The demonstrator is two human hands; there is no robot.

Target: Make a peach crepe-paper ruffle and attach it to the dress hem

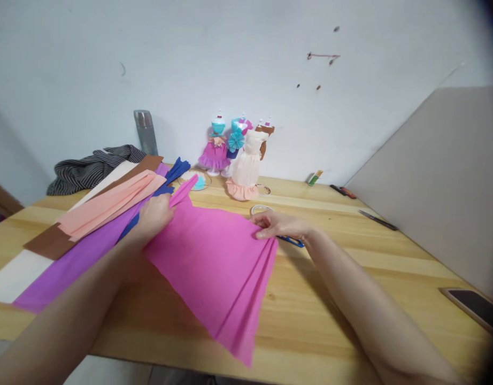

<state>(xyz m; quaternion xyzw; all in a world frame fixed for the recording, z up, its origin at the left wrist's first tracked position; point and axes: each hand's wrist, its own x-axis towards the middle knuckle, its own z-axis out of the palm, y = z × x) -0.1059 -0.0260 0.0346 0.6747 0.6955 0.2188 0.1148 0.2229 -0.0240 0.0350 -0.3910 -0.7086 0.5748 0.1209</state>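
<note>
A sheet of bright pink crepe paper (pixel 214 251) is stretched between my two hands over the wooden table. My left hand (pixel 156 214) is closed around its bunched left end, and a gathered tip sticks up past the fingers. The right edge is pinched by my right hand (pixel 274 224) between thumb and fingers, and folds run down from there to the lower corner. Partly hidden behind my right hand is a pair of scissors with a blue handle (pixel 292 241). A white ring, perhaps a tape roll (pixel 260 208), lies just beyond the fingers.
Peach crepe paper (pixel 114 200) tops a stack of brown, cream, purple and blue sheets at left. Several small dress forms in paper dresses (pixel 246 166) stand by the wall. A bottle (pixel 145 131), striped cloth (pixel 90 168), black pen-like tool (pixel 378 220) and phone (pixel 475 307) are around.
</note>
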